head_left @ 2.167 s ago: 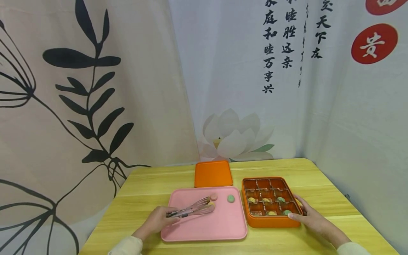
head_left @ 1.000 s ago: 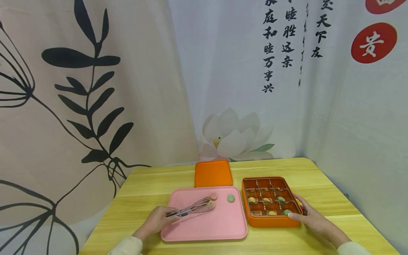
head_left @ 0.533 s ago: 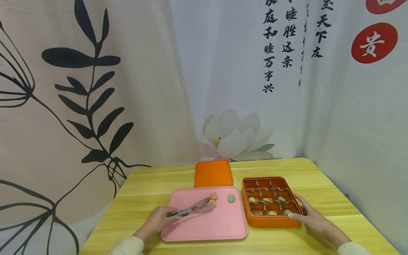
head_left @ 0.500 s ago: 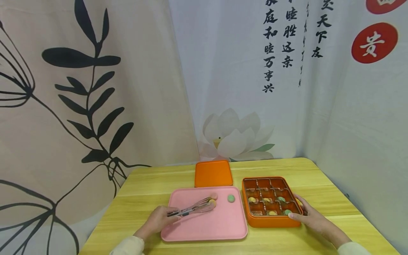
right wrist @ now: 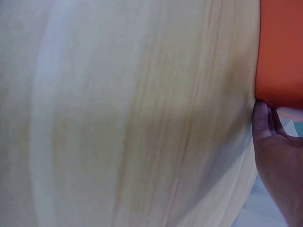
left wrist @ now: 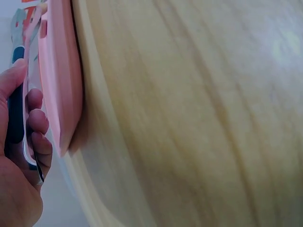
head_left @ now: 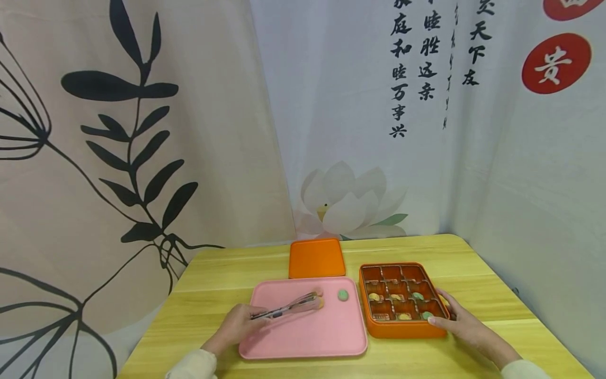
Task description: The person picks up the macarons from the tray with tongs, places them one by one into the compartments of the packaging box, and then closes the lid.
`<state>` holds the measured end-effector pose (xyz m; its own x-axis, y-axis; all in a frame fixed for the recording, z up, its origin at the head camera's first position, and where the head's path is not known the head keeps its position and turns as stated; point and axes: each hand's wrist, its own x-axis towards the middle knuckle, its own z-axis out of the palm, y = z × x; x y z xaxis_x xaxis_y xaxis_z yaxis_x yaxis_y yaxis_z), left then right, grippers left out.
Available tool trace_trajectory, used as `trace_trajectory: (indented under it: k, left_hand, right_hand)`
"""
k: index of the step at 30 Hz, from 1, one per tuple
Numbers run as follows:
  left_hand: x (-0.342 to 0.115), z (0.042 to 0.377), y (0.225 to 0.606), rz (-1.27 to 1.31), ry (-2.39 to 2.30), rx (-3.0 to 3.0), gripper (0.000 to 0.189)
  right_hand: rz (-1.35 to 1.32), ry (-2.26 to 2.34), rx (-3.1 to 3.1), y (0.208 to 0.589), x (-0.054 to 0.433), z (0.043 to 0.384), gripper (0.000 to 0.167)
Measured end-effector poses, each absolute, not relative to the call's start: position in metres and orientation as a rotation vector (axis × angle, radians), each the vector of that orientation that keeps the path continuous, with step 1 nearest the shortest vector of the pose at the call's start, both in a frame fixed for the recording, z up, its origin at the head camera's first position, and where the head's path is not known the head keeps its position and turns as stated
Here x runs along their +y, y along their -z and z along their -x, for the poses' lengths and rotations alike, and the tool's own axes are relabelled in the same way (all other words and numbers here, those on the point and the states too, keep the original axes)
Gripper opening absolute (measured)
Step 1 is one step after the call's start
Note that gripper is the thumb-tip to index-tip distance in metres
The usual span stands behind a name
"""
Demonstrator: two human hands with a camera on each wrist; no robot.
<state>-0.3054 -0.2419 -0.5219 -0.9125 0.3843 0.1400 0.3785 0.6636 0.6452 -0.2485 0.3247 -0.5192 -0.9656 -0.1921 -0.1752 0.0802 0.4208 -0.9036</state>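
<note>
My left hand [head_left: 239, 322] grips a pair of metal tongs [head_left: 284, 309] by the dark handle, over the pink tray [head_left: 307, 337]. A yellow macaron [head_left: 321, 303] shows at the tongs' tips. Just behind them a pink macaron [head_left: 319, 290] is partly hidden, and a green macaron [head_left: 343, 295] lies farther right on the tray. My right hand [head_left: 466, 323] holds the near right corner of the orange box [head_left: 402, 330], thumb at its rim and fingers along its side wall. In the left wrist view, thumb and fingers wrap the tong handle [left wrist: 16, 109].
The box has a divided insert [head_left: 392, 272]; several macarons, yellow and green, sit in its middle and near rows. An orange lid [head_left: 317, 258] lies behind the tray. All stands on a wooden table [head_left: 227, 279], with printed curtains [head_left: 227, 131] behind.
The tongs have turned slightly and look narrower, their tips shifted a little right. The yellow macaron has moved right with them. My right hand and the box have stayed in place.
</note>
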Motion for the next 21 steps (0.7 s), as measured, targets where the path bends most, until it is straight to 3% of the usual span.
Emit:
trace_trajectory:
  k: [21]
  left_hand:
    - [-0.222, 0.314, 0.504, -0.746, -1.131, 2.848, 0.021]
  right_hand:
    - [0.093, 1.547, 2.425, 0.518, 0.326, 0.249, 0.090]
